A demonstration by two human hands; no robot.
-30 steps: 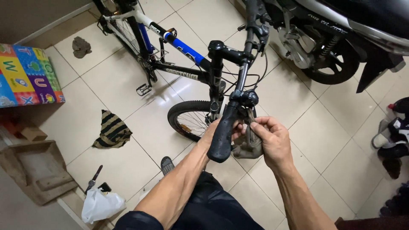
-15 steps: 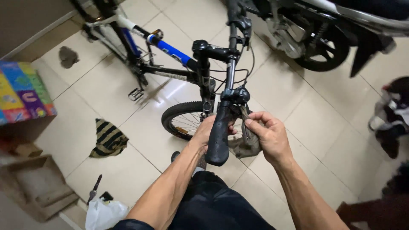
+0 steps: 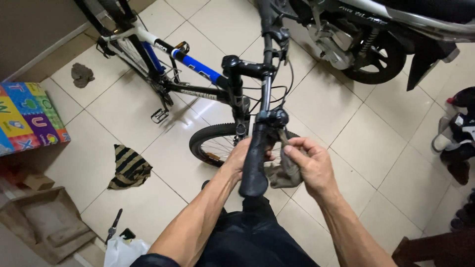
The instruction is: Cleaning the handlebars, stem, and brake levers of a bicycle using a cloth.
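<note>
My left hand (image 3: 241,157) is wrapped around the black handlebar grip (image 3: 255,165) from its far side, fingers closed on it. My right hand (image 3: 310,165) sits just right of that grip, thumb and fingers pinched shut on a grey rag (image 3: 282,173) that hangs down beside the grip and touches it near the clamp.

To do this well, I judge the left hand should keep the bar steady so the front wheel (image 3: 213,143) does not swing, while the right works the rag up into the junction above the grip, where the cables (image 3: 287,84) leave the bar. Small pinched strokes suit that tight spot better than a broad wipe, and the rag's loose tail should stay clear of the cables.

Taking the grip as my landmark: beyond it the bar runs up to the black stem, and the bicycle (image 3: 188,74) stretches away to the upper left, its frame black, white and blue. Below the grip are my dark trousers.

Counting: one bicycle, one motorbike (image 3: 376,39) to the upper right of the grip, and three cloths. These are the grey one in hand, a striped one (image 3: 128,168) on the tiles well left, and a small grey one (image 3: 82,74) far up left. One coloured foam-mat stack (image 3: 27,116) lies at the left edge, one cardboard box (image 3: 44,222) below it, one white bag (image 3: 123,252) near my left elbow. Shoes (image 3: 457,133) cluster far right; I cannot count them surely.
</note>
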